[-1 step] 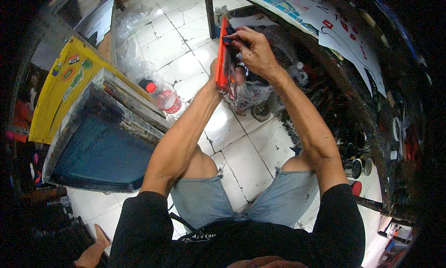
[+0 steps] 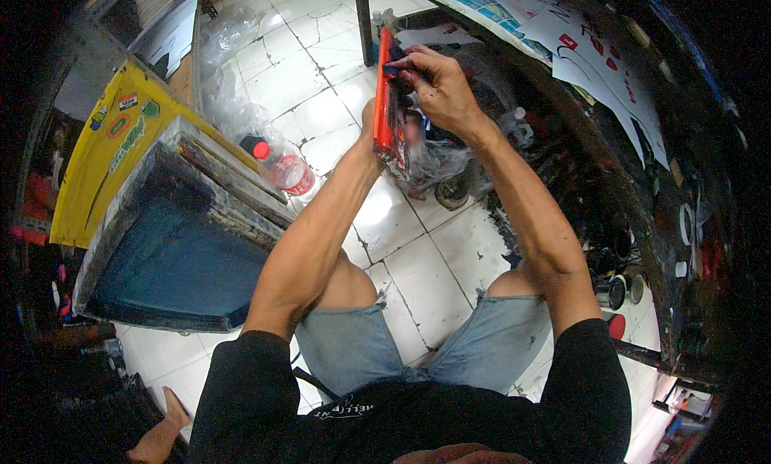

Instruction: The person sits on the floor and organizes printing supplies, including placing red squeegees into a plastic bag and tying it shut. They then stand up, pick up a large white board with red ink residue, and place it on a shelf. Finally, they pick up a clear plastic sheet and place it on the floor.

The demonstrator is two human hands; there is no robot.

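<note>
A long red squeegee [image 2: 381, 94], its right side smeared with dark ink, stands nearly upright ahead of me. My left hand [image 2: 370, 126] is closed round its lower part, with most of the fingers hidden behind it. On the right of the squeegee, a blurred fingertip of that hand shows. My right hand [image 2: 440, 85] pinches a small dark blue piece [image 2: 395, 56] against the squeegee's upper part; whether this is cloth or a stiff scrap I cannot tell. Crumpled clear plastic [image 2: 438, 163] lies just beyond and below the squeegee.
On my left lean a dark mesh screen frame [image 2: 100, 263] and a yellow panel with stickers [image 2: 84, 175]. A clear bottle with a red label [image 2: 291, 175] lies beside them. Printed sheets [image 2: 602, 86] cover the table at right. Tins [image 2: 617, 291] stand under it. A bare foot [image 2: 173, 408] shows at lower left.
</note>
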